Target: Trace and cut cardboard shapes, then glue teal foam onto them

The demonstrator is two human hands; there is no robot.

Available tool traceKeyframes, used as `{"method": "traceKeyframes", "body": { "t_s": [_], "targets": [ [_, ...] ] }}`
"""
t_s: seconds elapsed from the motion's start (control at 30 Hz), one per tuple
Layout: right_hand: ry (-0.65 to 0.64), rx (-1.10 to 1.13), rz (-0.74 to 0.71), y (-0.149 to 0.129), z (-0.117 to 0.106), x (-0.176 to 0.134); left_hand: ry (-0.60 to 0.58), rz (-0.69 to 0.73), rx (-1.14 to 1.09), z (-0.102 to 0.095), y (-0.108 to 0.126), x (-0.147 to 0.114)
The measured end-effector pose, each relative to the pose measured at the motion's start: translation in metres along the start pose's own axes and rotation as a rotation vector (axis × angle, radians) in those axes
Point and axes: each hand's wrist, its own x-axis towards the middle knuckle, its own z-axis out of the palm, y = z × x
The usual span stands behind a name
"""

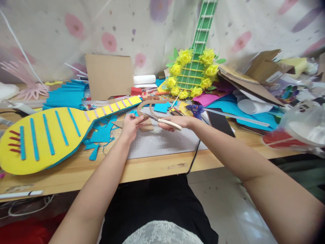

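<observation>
My right hand point(172, 122) is closed round the cream-coloured handles of a pair of scissors point(170, 124). Their metal blades point left, toward my left hand point(132, 126). That hand is closed, its thumb and fingers pinching what looks like a small brown piece of cardboard at the blade tips; the fingers partly hide it. Below the hands, a brown cardboard piece point(147, 127) lies on the grey cutting mat point(162, 146). Just beyond them are curved brown cardboard strips point(142, 105) and a blue scrap point(161, 107).
A yellow lute-shaped craft point(43, 135) with blue strips lies at left beside blue scraps point(100, 135). Behind stands a green stringed craft point(195, 67) with yellow flowers. A blue glue gun point(196, 110) trails a black cord over the table edge. A plastic-wrapped bucket point(286, 135) sits at right.
</observation>
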Motion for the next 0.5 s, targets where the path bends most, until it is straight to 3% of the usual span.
{"method": "traceKeyframes", "body": {
  "t_s": [0.17,0.5],
  "targets": [
    [-0.008,0.0,-0.016,-0.0002,-0.0012,-0.0011,0.0,0.009,0.01,0.0001,0.0003,-0.0001],
    [0.107,-0.06,0.093,0.0022,-0.0018,0.0013,0.005,-0.005,0.009,0.0003,0.0009,-0.0012]
  ]
}}
